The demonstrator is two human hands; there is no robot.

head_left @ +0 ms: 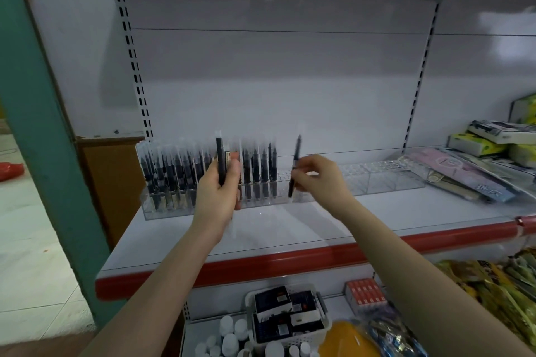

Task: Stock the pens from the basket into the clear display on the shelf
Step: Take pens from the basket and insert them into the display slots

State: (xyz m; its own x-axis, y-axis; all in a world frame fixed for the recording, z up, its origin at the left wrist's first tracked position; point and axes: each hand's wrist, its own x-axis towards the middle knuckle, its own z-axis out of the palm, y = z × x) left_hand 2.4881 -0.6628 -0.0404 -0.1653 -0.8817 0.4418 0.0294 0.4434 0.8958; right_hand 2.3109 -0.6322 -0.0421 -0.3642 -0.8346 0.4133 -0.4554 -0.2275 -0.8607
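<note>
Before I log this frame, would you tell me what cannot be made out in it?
1. Pens in the left hand: head view; the fingers hide how many it holds.
2. Display slots by the right hand: clear plastic and blur hide which hole its pen aims at.
3. Basket boxes: print too small.
4. Right-edge packs: cut off.

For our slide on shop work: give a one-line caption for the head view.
Left hand holds spare pens while right hand lowers one pen toward the clear display.
</note>
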